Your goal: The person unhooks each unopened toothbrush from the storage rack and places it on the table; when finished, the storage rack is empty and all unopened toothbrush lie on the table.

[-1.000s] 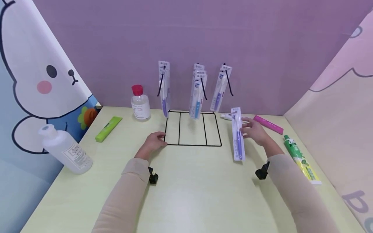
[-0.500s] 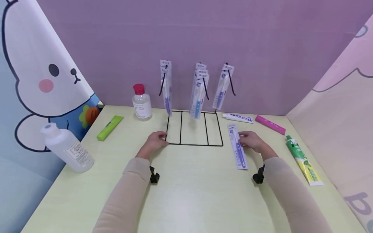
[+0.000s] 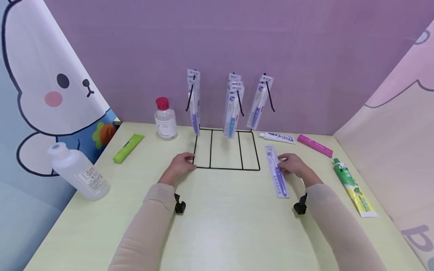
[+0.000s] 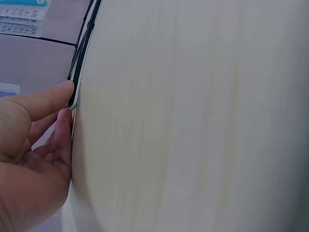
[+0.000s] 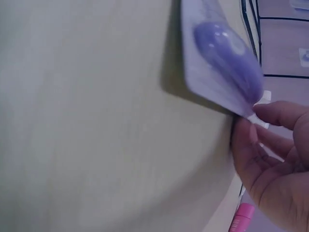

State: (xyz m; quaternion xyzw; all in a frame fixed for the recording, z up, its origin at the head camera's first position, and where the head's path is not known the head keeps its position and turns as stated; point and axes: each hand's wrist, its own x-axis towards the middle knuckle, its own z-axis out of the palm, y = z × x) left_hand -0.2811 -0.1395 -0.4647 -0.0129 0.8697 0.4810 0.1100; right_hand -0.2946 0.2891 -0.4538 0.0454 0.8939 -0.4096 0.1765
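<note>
My left hand [image 3: 181, 164] pinches the front left corner of the black wire rack [image 3: 234, 169]; in the left wrist view, thumb and fingertips meet at the dark wire [image 4: 83, 53]. My right hand [image 3: 294, 165] pinches the right edge of a packaged purple toothbrush [image 3: 279, 175], low over the table to the right of the rack. Its handle and clear pack show large in the right wrist view. On the rack's hooks hang more packaged toothbrushes: purple ones on the left [image 3: 194, 109], a blue-handled stack in the middle [image 3: 232, 113], and a purple one on the right [image 3: 258, 105].
Beyond the right hand lie a white toothpaste tube [image 3: 277, 137], a pink tube [image 3: 315, 145] and a green-yellow tube [image 3: 354, 188]. To the left are a red-capped bottle [image 3: 165, 122], a green tube [image 3: 129, 148] and a white bottle [image 3: 81, 174]. A purple backdrop [image 3: 305, 67] stands behind.
The right hand has lowered the packaged toothbrush from a raised position down near the table, uncovering the white tube. It has barely moved in the last half second. The left hand stays on the rack.
</note>
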